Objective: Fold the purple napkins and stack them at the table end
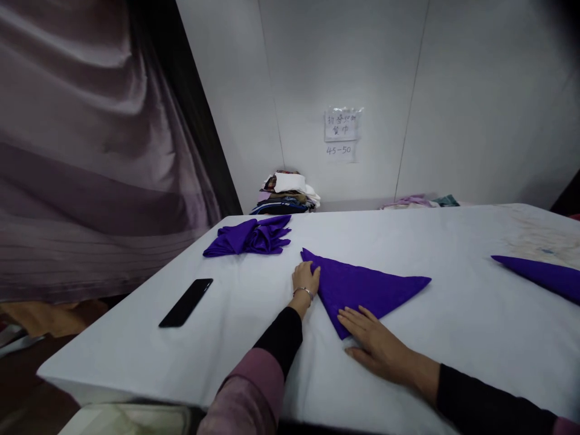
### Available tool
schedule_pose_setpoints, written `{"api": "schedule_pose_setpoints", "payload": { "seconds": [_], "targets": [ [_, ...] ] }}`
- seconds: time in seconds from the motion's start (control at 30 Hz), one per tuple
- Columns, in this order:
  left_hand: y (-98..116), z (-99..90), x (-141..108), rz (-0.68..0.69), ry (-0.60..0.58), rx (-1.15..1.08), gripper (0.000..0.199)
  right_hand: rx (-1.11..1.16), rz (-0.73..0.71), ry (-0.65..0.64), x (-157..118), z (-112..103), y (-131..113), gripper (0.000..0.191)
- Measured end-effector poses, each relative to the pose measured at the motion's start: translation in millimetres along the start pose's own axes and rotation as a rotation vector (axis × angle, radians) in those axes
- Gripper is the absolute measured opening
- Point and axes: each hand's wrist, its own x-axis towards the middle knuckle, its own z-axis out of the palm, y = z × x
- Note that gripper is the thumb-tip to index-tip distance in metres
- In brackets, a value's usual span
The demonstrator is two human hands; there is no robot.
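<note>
While resting right fingers flat, slightly parted, on a purple cloth at its near corner, curling left fingers at its left edge, unclear whether gripping.

Black phone lying flat; pile, apparently clothes, near wall.

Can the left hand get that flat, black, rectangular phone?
Probably yes: only white tabletop lies between the left hand and the black phone, though that hand's fingers touch the folded purple cloth.
</note>
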Motion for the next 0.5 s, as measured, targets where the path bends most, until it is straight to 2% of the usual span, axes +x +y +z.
{"api": "schedule_pose_setpoints", "payload": {
  "seconds": [0.2, 0.37, 0.5],
  "targets": [
    [-6.4, 4.3, 41.7, -0.244, 0.060, -0.016, 0.042, -0.073, 0.019, 0.080, 4.9, 7.1, 3.6, 0.047],
    [-4.4, 10.4, 50.5, -0.314, 0.094, -0.009, 0.036, -0.138, -0.006, 0.149, 11.7, 8.8, 2.4, 0.037],
    [-4.4, 12.2, 51.7, -0.349, 0.128, -0.009, 0.039, -0.185, -0.044, 0.211, 14.3, 16.5, 6.4, 0.033]
  ]
}}
